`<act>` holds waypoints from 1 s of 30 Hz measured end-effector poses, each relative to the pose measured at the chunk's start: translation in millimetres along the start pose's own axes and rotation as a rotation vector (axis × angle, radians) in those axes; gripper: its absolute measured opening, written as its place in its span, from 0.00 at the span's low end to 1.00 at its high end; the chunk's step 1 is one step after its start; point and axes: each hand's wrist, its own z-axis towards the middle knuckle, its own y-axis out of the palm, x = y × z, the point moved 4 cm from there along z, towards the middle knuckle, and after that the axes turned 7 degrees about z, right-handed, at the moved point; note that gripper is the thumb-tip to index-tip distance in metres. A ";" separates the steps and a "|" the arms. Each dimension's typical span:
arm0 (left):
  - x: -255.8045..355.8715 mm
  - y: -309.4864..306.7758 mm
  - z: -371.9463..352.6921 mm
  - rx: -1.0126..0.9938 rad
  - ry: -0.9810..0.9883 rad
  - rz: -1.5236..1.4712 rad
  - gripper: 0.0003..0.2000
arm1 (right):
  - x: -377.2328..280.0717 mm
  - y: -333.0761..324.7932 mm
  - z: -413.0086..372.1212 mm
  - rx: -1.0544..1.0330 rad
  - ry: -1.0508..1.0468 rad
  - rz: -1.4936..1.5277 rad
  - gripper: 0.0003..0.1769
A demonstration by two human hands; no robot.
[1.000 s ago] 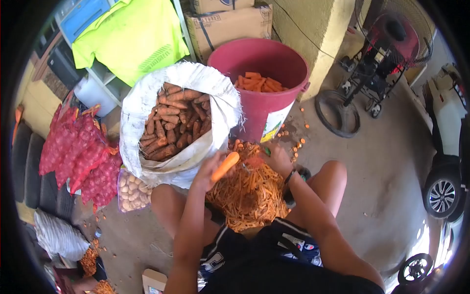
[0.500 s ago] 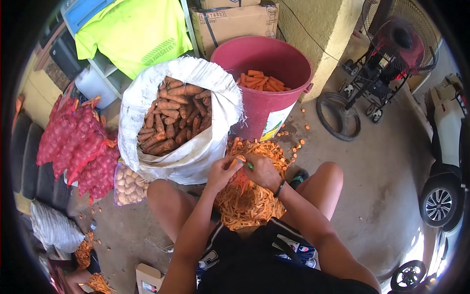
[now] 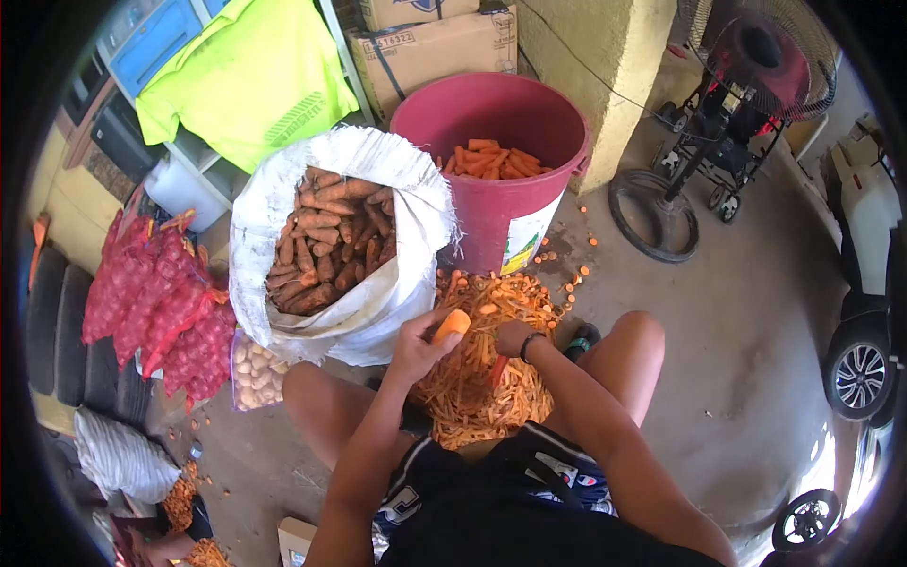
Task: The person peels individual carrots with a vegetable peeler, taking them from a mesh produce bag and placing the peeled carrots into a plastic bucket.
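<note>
A peeled carrot (image 3: pixel 453 326) is gripped in my left hand (image 3: pixel 419 346), its pale orange end pointing up and to the right. My right hand (image 3: pixel 515 338) is closed, knuckles up, just right of the carrot and apart from it; I cannot tell what it holds. Below both hands spreads a big heap of carrot peelings (image 3: pixel 472 402) between my knees. Something red (image 3: pixel 498 370) shows among the peelings under my right wrist. A small orange carrot piece (image 3: pixel 487 309) shows between the hands, over the heap.
A white sack (image 3: pixel 416 274) of unpeeled carrots stands front left, beside a red bin (image 3: pixel 491 222) with peeled carrots inside. Cut carrot ends (image 3: pixel 570 288) dot the floor. Red net bags (image 3: pixel 156 293) and a bag of potatoes (image 3: pixel 255 373) sit left; a fan (image 3: pixel 661 222) stands right.
My hands have parted: the right moved down and right, off the carrot, while the left turned the carrot's end upward. The green thing seen in my right hand is now hidden.
</note>
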 end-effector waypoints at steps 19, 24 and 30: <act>22.0 -103.4 141.0 0.291 -0.215 -0.174 0.15 | 19.7 -59.4 -59.7 -0.045 -0.109 -0.104 0.23; -28.8 -160.1 188.2 0.499 -0.123 0.463 0.14 | -26.1 -56.0 -48.2 -0.088 -0.223 0.008 0.25; -46.9 -162.2 274.9 0.196 -0.056 1.190 0.25 | -15.0 -47.1 -23.0 -0.083 -0.230 -0.017 0.24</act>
